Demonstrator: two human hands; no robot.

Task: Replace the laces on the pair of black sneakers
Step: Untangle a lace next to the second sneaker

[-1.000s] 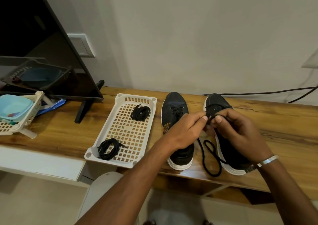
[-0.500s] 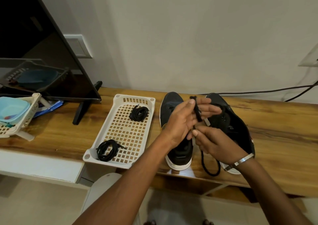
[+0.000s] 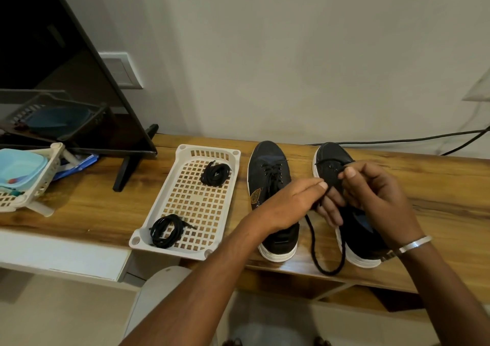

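Two black sneakers with white soles stand side by side on the wooden shelf. The left sneaker [image 3: 270, 184] is laced. Over the right sneaker [image 3: 332, 163] both hands work a black lace [image 3: 315, 242]. My left hand [image 3: 297, 202] pinches the lace between thumb and forefinger. My right hand [image 3: 373, 194] pinches the lace close to the front eyelets. A long loop of the lace hangs down past the shelf's front edge between the two shoes.
A white lattice tray [image 3: 169, 208] left of the shoes holds two coiled black laces [image 3: 215, 174] [image 3: 167, 230]. A television [image 3: 53, 80] on a stand is at far left, beside a white basket [image 3: 31, 186] with a blue container. Cables [image 3: 424, 140] run along the wall.
The right sneaker, lifted and tilted half a second ago, lies flat on the shelf again. Both hands have come down onto it and hold the lace near the front eyelets.
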